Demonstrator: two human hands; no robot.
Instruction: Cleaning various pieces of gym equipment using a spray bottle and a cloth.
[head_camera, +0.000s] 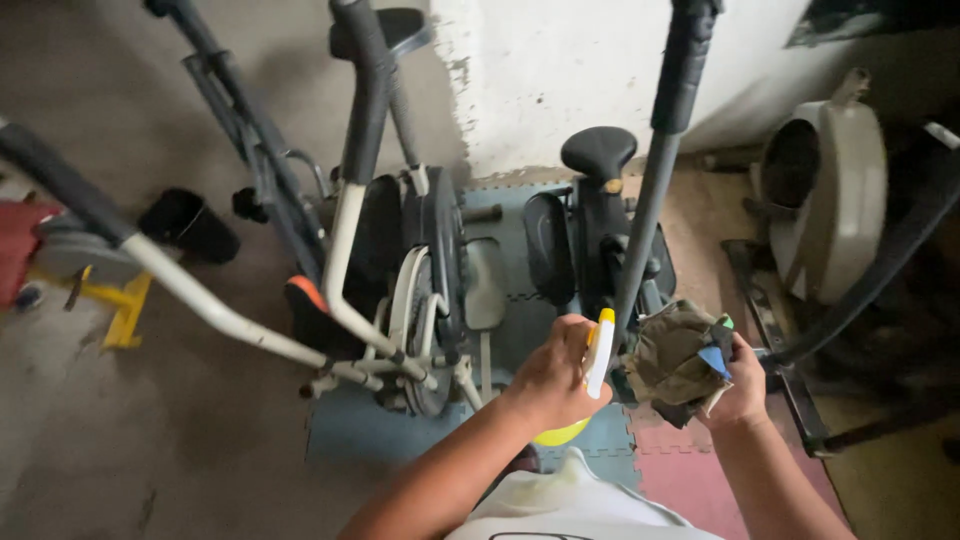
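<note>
Closest in, the left hand (553, 375) wraps its fingers around a yellow-and-white plastic spray bottle (596, 362), while the right hand (742, 385) bunches a crumpled olive-green cloth (676, 355) against the grey upright handlebar pole (645, 215) — overspray could likely wet the foam mat (400, 430), making footing slippery.

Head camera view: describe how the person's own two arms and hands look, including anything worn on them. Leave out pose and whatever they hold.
Both forearms are bare, with no sleeves reaching them. The left hand and right hand wear no gloves, and no watch, ring or bracelet is visible. No markings show on either arm. A white garment with a dark printed edge covers the torso below.
</note>
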